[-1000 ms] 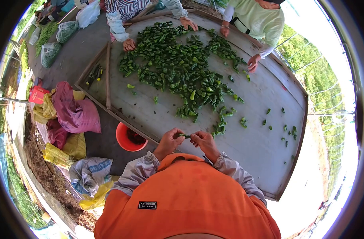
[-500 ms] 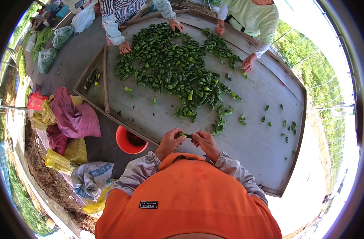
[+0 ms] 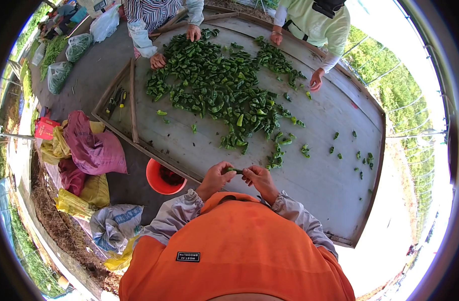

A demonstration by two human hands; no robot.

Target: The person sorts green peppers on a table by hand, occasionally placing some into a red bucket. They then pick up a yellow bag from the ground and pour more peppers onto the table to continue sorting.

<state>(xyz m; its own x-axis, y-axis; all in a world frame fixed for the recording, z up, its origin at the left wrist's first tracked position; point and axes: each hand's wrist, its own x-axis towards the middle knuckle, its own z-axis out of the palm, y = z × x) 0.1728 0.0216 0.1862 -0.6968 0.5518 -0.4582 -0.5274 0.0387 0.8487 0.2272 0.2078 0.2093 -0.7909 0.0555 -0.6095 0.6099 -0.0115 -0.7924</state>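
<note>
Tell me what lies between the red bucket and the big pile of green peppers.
In the head view: the table's wooden rim, then tabletop with a loose pepper and some dark specks, between bucket and pile.

In front of you stands a broad, grey-topped table [image 3: 310, 200] with a raised wooden rim [image 3: 383, 135]; a wooden strip [image 3: 133, 105] crosses its left corner. To your left is a dark grey floor [image 3: 99, 80], with pink and yellow sacks [image 3: 94, 150] and a whitish sack [image 3: 116, 223] piled by its edge. Beyond them you see a strip of brown soil [image 3: 64, 236] and a thin horizontal pole [image 3: 14, 134]. Past the table's right side, curved poles [image 3: 412, 104] stand before green foliage [image 3: 390, 75]. Bright daylight washes the ground there nearly white.
</note>
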